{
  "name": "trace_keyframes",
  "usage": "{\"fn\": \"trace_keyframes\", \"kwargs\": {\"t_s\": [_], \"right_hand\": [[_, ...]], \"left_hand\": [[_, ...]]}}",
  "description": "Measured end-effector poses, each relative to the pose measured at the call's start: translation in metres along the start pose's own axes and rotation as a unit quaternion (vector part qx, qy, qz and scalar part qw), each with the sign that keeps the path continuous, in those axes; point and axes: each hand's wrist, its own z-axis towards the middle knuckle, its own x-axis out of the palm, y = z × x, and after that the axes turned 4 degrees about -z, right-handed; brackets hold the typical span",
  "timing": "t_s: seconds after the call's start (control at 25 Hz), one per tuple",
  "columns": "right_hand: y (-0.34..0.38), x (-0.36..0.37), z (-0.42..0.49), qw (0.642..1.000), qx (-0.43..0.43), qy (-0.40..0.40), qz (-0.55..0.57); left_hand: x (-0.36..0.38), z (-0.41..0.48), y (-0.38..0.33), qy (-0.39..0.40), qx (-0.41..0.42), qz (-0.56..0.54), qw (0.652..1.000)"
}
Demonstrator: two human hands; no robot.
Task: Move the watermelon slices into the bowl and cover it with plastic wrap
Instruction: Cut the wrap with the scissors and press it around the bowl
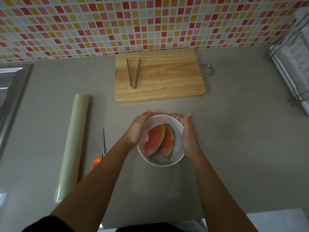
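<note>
A white bowl [160,164] stands on the grey counter in front of me with two or three watermelon slices [157,139] inside. A thin, clear sheet of plastic wrap [160,180] seems to lie over the bowl, its loose end spread on the counter toward me. My left hand [138,129] cups the bowl's left side. My right hand [187,136] cups its right side. The fingers of both hands curl around the far rim.
A roll of plastic wrap [73,144] lies at the left, with orange-handled scissors [100,153] beside it. Behind the bowl is a wooden cutting board [167,77] with metal tongs [133,72] on it. A steel sink [10,91] sits far left, a dish rack [294,64] far right.
</note>
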Motion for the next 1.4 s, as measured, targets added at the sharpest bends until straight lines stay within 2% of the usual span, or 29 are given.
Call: {"fn": "trace_keyframes", "kwargs": {"t_s": [0.2,0.36,0.64,0.88,0.96,1.04,1.08,1.16,1.28,1.32,1.4], "right_hand": [[-0.005,-0.004,0.002,0.999,-0.038,0.014,-0.004],[-0.002,-0.006,0.001,0.995,-0.059,0.083,-0.008],[0.004,-0.008,-0.002,0.992,0.015,0.003,-0.122],[0.009,-0.007,-0.007,0.977,0.029,-0.058,-0.205],[0.008,-0.006,-0.006,0.975,0.043,-0.074,-0.204],[0.008,-0.006,-0.005,0.977,0.037,-0.074,-0.198],[0.008,-0.006,-0.005,0.978,0.035,-0.077,-0.193],[0.008,-0.006,-0.006,0.977,0.033,-0.089,-0.19],[0.008,-0.001,-0.008,0.974,0.02,-0.109,-0.196],[0.008,0.0,-0.008,0.973,0.014,-0.113,-0.203],[0.008,-0.003,-0.006,0.97,0.027,-0.109,-0.214]], "left_hand": [[-0.004,-0.001,0.001,-0.008,0.003,0.072,0.997],[-0.003,-0.003,0.002,-0.063,-0.012,0.147,0.987],[0.0,-0.004,0.001,-0.134,-0.03,0.249,0.959],[0.008,-0.008,0.008,-0.242,-0.045,0.193,0.95],[0.0,-0.015,0.012,-0.182,-0.053,0.129,0.973],[-0.012,-0.03,0.021,-0.107,-0.051,0.0,0.993],[-0.014,-0.039,0.027,-0.095,-0.038,-0.05,0.993],[-0.005,-0.052,0.046,-0.142,-0.012,-0.096,0.985],[0.029,-0.049,0.059,-0.329,-0.021,-0.073,0.941],[0.037,-0.049,0.058,-0.369,-0.01,-0.069,0.927],[0.041,-0.05,0.054,-0.404,0.039,-0.037,0.913]]}}
